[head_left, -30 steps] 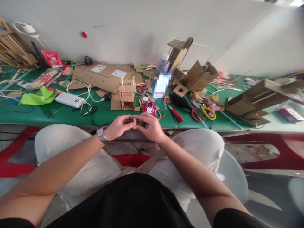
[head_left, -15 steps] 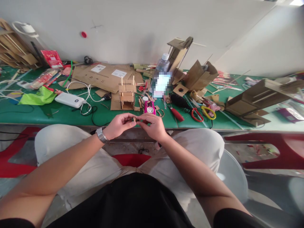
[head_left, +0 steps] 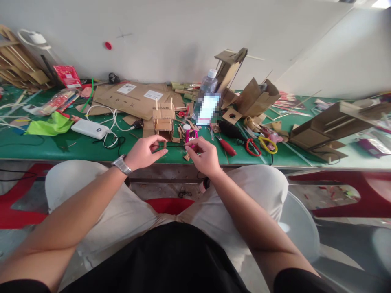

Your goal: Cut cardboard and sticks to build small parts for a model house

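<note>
A thin black cord point(head_left: 175, 145) is stretched level between my hands, above the front edge of the green table. My right hand point(head_left: 204, 155) pinches its right end between thumb and fingertips. My left hand point(head_left: 146, 153), with a metal watch at the wrist, is curled around the cord's left part. At its fingertips is a small brown piece point(head_left: 165, 144), seemingly cardboard. Just behind stands a small cardboard frame point(head_left: 164, 122) with wooden sticks. A pink bottle point(head_left: 191, 135) is partly covered by my right hand. A cardboard scrap point(head_left: 186, 156) lies near the table edge.
Right of my hands lie a red-handled tool point(head_left: 227, 147), scissors point(head_left: 253, 147) and a large cardboard structure point(head_left: 330, 126). A lit phone point(head_left: 208, 109) leans against a water bottle point(head_left: 210, 83). A white power bank point(head_left: 91, 128) with cables lies left.
My hands were together, fingertips meeting around a small brown piece. They have drawn apart, the left going left and the right slightly right, and the black cord now shows between them.
</note>
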The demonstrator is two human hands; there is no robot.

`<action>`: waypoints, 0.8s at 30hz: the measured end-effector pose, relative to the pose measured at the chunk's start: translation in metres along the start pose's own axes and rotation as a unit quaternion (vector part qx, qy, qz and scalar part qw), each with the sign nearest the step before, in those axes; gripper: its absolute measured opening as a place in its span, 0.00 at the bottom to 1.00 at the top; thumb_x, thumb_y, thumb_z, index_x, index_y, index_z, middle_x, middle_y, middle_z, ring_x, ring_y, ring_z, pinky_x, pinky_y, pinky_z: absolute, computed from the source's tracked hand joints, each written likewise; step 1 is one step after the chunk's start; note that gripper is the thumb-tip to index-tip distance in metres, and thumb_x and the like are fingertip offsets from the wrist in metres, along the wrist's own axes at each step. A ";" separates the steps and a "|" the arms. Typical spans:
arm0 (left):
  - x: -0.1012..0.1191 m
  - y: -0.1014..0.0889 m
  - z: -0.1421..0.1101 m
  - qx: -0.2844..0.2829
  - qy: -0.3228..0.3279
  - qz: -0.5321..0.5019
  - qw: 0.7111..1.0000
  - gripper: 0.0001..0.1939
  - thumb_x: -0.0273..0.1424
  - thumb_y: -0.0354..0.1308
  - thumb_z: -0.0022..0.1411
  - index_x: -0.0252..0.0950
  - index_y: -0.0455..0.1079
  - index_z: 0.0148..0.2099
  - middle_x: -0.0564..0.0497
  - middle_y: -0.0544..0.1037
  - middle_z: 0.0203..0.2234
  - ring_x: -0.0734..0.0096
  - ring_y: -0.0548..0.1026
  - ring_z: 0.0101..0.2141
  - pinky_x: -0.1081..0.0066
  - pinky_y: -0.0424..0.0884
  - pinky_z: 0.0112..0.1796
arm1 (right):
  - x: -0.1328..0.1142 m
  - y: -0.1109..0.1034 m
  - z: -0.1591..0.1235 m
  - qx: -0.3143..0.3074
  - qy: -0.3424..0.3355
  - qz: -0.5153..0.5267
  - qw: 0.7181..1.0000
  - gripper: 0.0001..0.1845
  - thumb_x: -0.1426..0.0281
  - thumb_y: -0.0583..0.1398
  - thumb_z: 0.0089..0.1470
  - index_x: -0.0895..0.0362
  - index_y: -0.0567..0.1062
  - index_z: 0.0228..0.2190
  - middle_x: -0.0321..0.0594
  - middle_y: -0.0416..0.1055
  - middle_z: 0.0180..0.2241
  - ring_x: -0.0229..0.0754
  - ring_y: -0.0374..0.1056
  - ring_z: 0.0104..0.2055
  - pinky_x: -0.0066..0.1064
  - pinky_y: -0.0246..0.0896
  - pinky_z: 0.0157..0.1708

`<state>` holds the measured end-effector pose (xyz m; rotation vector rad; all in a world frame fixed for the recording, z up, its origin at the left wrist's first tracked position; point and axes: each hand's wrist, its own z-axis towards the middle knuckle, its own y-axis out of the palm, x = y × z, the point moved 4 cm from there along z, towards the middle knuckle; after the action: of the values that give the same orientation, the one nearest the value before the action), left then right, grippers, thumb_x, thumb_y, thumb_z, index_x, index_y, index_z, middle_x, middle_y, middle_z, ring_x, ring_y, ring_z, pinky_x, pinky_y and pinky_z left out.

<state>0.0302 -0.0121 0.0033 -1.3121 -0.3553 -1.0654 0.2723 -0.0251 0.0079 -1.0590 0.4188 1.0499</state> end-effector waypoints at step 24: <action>-0.038 0.010 0.007 -0.082 0.011 0.250 0.965 0.18 0.26 0.59 0.60 0.35 0.75 0.53 0.41 0.82 0.46 0.52 0.79 0.46 0.57 0.74 0.51 | 0.007 0.010 0.000 -0.052 0.004 -0.059 0.997 0.04 0.71 0.63 0.60 0.57 0.81 0.35 0.39 0.77 0.32 0.38 0.68 0.28 0.30 0.62 0.34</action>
<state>0.0210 0.0093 -0.0297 -1.4366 0.0873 -0.6904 0.2666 -0.0208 -0.0022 -1.1679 0.3071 0.9711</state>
